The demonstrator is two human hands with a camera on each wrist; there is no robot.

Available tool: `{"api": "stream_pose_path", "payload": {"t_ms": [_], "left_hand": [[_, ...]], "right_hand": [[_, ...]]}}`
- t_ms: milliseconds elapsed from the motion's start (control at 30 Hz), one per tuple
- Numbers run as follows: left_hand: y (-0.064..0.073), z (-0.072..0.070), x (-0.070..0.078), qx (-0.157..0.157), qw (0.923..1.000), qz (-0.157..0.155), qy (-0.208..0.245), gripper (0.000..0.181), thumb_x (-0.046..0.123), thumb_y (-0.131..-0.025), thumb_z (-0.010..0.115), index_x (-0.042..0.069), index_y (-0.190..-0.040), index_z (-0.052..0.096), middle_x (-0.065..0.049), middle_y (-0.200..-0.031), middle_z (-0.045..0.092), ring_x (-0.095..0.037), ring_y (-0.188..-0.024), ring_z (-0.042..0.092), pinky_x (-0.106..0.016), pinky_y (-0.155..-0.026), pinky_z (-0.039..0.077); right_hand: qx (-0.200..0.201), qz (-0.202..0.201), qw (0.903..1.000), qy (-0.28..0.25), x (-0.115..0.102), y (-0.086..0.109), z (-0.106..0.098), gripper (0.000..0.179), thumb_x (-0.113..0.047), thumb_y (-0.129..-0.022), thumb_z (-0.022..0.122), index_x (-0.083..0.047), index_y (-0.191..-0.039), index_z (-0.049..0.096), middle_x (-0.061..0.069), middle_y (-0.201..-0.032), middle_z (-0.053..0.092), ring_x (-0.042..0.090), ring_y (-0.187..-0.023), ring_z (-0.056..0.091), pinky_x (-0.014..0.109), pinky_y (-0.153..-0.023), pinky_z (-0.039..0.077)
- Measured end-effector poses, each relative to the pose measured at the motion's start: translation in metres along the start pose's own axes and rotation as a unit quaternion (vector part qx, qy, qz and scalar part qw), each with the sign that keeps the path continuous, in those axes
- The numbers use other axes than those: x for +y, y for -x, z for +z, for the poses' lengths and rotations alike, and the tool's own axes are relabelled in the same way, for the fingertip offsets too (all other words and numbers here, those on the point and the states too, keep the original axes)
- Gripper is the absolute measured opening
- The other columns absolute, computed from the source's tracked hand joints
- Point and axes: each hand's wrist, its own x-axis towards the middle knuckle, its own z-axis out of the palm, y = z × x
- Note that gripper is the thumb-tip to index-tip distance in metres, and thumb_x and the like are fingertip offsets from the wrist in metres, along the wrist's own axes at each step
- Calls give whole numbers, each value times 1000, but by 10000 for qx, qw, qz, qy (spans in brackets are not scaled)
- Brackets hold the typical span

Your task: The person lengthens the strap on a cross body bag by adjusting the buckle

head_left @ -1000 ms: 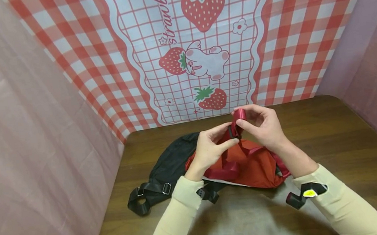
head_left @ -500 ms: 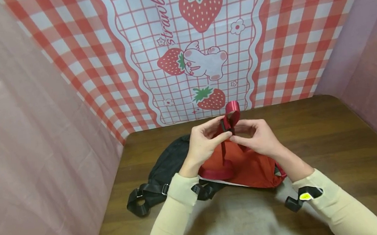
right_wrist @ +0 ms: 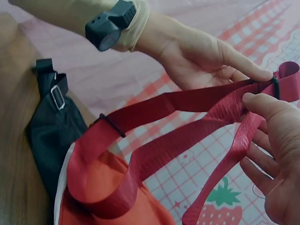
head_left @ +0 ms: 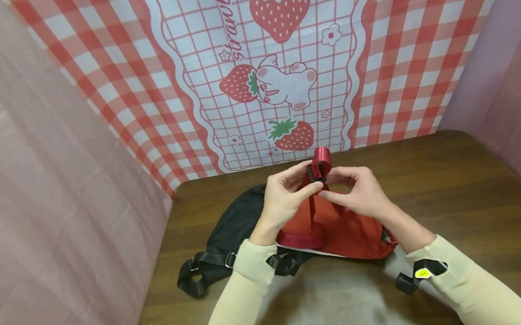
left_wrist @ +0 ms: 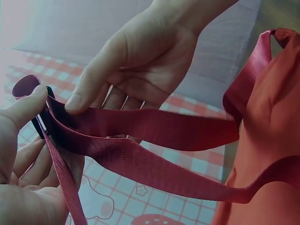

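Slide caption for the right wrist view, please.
Left hand pinches a black buckle while the right hand pinches the red strap near a red bag.

"Where was the bag (head_left: 356, 234)?"
"On the table (head_left: 464, 194), before the hanging cloth (head_left: 274, 65), right of a curtain (head_left: 55, 205)."
"And the strap (head_left: 321, 155)?"
"Above the bag, between the left hand (head_left: 281, 200) and the right hand (head_left: 363, 191)."

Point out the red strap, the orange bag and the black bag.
Red strap (left_wrist: 152, 127), left wrist view: upper band.
Orange bag (head_left: 350, 231), head view: fabric body.
Black bag (head_left: 237, 220), head view: fabric body.
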Motion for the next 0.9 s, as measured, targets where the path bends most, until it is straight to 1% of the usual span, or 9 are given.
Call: {"api": "stream_pose_path", "payload": {"t_ms": [100,233,300,400,533,633,733,800,900], "left_hand": [[-2,-1,2,36,10000,37,-70,48,3,-95,79,6,-141,69,-20,-135,73,-28,-124,74,-34,-106,59],[-4,-3,6,113,9998,73,-168,48,3,-94,80,5,-141,69,-20,-134,74,-29,-122,74,-34,-106,59],[-3,-4,6,88,9998,18,-195,48,3,-95,79,5,-142,69,-20,-135,74,-28,-122,74,-34,-106,59],[-1,-2,5,2,9998,-76,-170,49,4,-95,79,6,-142,68,-18,-136,73,-26,-124,73,-33,-107,59],[1,2,0,-82,9998,11,-156,48,3,-95,79,5,-142,68,-19,-136,73,-27,-125,73,-32,-108,58],[1,4,-1,-181,9996,97,-178,48,3,-96,79,5,-142,68,-19,-137,73,-28,-126,72,-32,-109,58],[1,2,0,-87,9998,99,-159,47,3,-96,79,6,-141,69,-19,-136,73,-26,-124,73,-32,-106,59],[1,0,1,5,9999,80,-119,47,3,-95,79,7,-141,70,-19,-135,73,-25,-121,75,-33,-104,60],[2,0,1,29,9999,59,-103,46,1,-94,80,6,-139,70,-20,-134,74,-23,-117,76,-33,-103,61]], "right_hand": [[-118,201,9992,329,1,1,-4,35,-6,-90,85,-5,-124,78,14,-116,80,5,-105,75,23,-97,61],[-681,523,9914,984,5,4,-13,40,-15,-90,88,-9,-128,77,7,-121,80,17,-110,75,44,-100,62],[-884,512,9886,1103,5,6,-16,43,-18,-90,88,-11,-130,75,5,-122,79,22,-113,75,51,-102,60],[-844,337,9918,893,2,4,-16,44,-18,-90,88,-12,-132,74,5,-122,79,23,-112,75,44,-102,61],[-442,114,9980,426,-5,1,-10,39,-9,-89,87,-8,-127,76,10,-116,80,7,-103,75,21,-97,60],[-214,80,9993,298,-7,1,-8,35,-3,-88,86,-4,-122,78,14,-112,80,3,-98,74,12,-93,57],[-270,122,9983,507,-4,5,-8,34,-6,-88,87,-4,-120,78,12,-110,81,14,-99,77,16,-93,59],[-450,201,9958,774,-1,8,-9,34,-11,-88,88,-6,-120,79,8,-109,82,21,-101,77,24,-94,61],[-755,147,9897,1207,2,10,-16,38,-17,-88,89,-9,-124,78,2,-113,81,19,-104,76,35,-96,63]]}}
